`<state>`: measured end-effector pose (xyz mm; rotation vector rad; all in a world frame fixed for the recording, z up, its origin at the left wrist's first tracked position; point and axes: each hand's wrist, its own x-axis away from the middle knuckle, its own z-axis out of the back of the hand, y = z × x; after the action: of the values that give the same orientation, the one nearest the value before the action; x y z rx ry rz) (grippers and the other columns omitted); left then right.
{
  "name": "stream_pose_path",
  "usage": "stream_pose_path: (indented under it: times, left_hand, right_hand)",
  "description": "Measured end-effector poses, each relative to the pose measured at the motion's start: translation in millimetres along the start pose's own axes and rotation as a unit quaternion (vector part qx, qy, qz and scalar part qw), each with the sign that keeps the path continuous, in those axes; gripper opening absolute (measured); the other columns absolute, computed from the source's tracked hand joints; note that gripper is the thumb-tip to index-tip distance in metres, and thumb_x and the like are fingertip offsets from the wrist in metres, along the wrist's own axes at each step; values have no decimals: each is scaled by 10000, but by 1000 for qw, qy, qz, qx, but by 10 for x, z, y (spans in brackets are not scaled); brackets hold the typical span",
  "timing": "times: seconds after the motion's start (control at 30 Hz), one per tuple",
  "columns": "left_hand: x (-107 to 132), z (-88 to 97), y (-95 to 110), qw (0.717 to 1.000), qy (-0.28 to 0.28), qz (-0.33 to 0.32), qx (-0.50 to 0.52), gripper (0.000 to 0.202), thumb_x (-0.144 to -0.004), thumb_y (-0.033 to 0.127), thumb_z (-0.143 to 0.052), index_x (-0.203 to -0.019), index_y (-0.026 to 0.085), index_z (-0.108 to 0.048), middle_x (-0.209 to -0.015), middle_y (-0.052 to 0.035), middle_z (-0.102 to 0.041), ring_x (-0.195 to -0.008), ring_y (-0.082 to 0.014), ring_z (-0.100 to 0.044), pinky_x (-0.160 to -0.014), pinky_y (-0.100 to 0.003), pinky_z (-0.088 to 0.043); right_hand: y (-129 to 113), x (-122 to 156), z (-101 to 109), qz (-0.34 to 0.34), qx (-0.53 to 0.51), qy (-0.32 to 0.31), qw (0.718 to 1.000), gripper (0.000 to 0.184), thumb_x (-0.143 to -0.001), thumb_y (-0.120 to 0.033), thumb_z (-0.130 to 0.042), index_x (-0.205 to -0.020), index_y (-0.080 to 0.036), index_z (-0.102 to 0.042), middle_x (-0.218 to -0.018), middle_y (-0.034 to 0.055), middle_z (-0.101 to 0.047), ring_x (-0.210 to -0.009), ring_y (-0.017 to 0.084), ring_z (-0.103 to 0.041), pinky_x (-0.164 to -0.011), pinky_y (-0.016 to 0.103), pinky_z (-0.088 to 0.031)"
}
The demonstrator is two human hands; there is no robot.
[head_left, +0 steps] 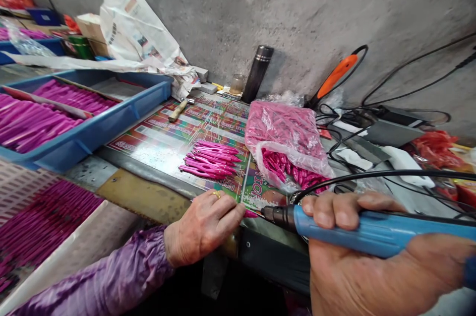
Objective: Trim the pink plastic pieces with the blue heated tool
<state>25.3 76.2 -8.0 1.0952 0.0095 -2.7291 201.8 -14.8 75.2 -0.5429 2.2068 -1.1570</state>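
Observation:
My left hand [206, 226] is closed at the table's front edge, pinching a slim magenta piece [251, 214]. Only its right end sticks out past my fingers, so its full shape is hidden. My right hand [353, 266] wraps round a blue electric screwdriver [345, 229], held level with its dark nose pointing left. The tool's tip is at or very near the end of the magenta piece; contact cannot be made out. Behind my left hand lies a stack of similar slim magenta pieces [211, 159]. A clear plastic bag [282, 127] full of shorter magenta parts lies open to its right.
A blue divided tray [122, 120] of magenta pieces stands left, above a pale basket [70, 246] holding more. A small hammer [180, 109], a dark flask [257, 74], and an orange-handled tool [336, 76] lie toward the wall. Black cables [390, 174] cross the right side.

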Motion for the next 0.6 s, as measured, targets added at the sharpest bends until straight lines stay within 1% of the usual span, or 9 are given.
stream_pose_path:
  times: [0.13, 0.3, 0.5, 0.6]
  left_hand:
    - [-9, 8, 3, 1000, 3, -5, -6, 221, -1062, 112, -402, -1172, 93, -594, -885, -71, -691, -775, -169, -649, -670, -294, -518]
    - [-17, -7, 4, 1000, 2, -1, -13, 242, -1072, 131, -373, -1163, 112, -597, -912, -82, -687, -800, -170, -647, -713, -288, -532]
    - [-11, 11, -4, 999, -29, 2, -26, 312, -1090, 174, -307, -1131, 120, -611, -936, -84, -681, -769, -175, -615, -683, -296, -498]
    - [3, 9, -5, 999, -33, 1, -32, 300, -1084, 160, -318, -1160, 113, -604, -939, -88, -680, -766, -170, -612, -682, -289, -504]
  right_hand:
    - [10, 6, 26, -2, 4, -4, 1000, 580, -721, -801, -678, -719, -233, -558, -535, -62, -455, -493, 115, -448, -541, 307, -470]
    - [6, 8, 48, -2, 2, 1, 1000, 556, -742, -776, -676, -721, -233, -558, -545, -60, -457, -508, 116, -451, -553, 306, -481]
    - [-5, 18, 29, -5, 2, 12, 1000, 540, -724, -761, -703, -729, -239, -564, -541, -64, -454, -508, 116, -451, -557, 305, -493]
    - [2, 18, 31, -6, -2, 10, 1000, 550, -708, -767, -713, -728, -238, -565, -542, -66, -452, -500, 114, -448, -551, 305, -487]
